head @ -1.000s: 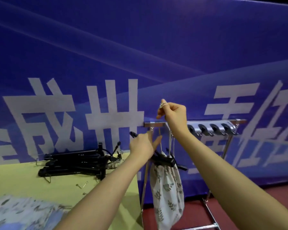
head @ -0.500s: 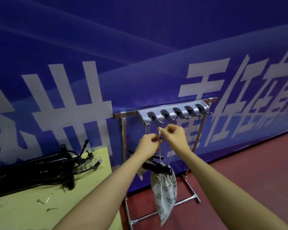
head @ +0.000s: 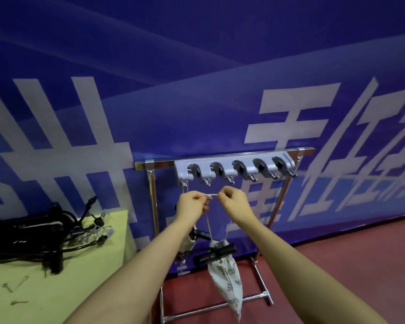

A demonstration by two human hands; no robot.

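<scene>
Pinching drawstring (head: 211, 195) — left hand (head: 191, 205), right hand (head: 234, 202), level.

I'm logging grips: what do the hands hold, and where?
The left hand and right hand both pinch the white drawstring near its top; the pouch hangs below.

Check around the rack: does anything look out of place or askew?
A black hanger sits tilted across the neck of the leaf-print bag hanging from the cord. Small metal pins lie loose on the table.
</scene>
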